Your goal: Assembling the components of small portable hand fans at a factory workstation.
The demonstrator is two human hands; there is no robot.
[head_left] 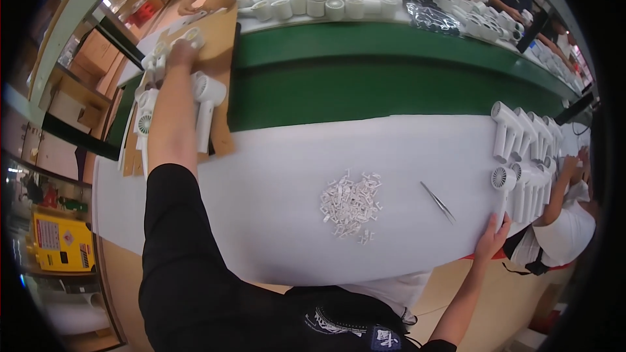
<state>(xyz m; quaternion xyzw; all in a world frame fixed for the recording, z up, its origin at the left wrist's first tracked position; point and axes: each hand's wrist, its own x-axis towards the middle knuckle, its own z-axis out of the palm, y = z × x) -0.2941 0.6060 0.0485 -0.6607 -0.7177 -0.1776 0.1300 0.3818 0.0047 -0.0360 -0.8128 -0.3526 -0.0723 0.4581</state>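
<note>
My left arm stretches to the far left, where my left hand (183,54) is over white hair-dryer-shaped bodies on a cardboard sheet (218,58). Its fingers are largely hidden and blurred, so any grip cannot be made out. Beside the forearm lies another white hair-dryer-shaped body (207,101). At the right edge of the white table, my right hand (492,238) is closed round the lower handle of a white hair-dryer-shaped body (503,182), its round grille facing up. A pile of small white plastic pieces (351,205) sits mid-table, with metal tweezers (437,202) right of it.
Rows of similar white bodies (528,133) line the right side. A green conveyor belt (391,85) runs beyond the white table (274,221). Across it, more white bodies (316,6) and several people at work. Another person (564,228) sits close on the right.
</note>
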